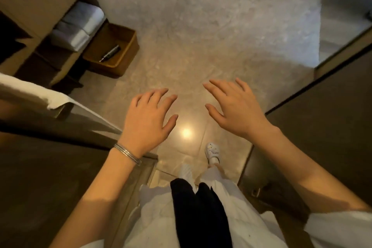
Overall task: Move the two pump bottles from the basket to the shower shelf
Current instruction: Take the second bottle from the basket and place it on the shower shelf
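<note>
- Head view looks straight down on a person standing on a polished stone floor [187, 50], with white trousers [231, 207] and a dark strip of cloth [193, 207] hanging in front nearest the camera.
- One white shoe [212, 152] shows just beyond the trouser hem, beside a bright spot of reflected light on the floor.
- Left hand [148, 119] is held out palm down over the floor, fingers spread and loose, gripping nothing; a thin metal bangle [126, 153] sits on its wrist.
- Right hand [235, 106] is likewise out flat and empty, fingers splayed, apart from the left hand.
- Glass panel edge [149, 169] runs under the left forearm, and a white towel [30, 94] hangs over a rail at the left edge.
- Farther off at upper left, a brown basket [128, 46] stands on the floor against a wooden shelf unit [50, 54].
- Inside the basket lies only a small dark slim object [110, 53], perhaps a pen or razor; it is too blurred to tell.
- No pump bottles can be seen in the basket or anywhere in the view.
- Folded white towels [80, 24] fill the shelf compartment just behind the basket.
</note>
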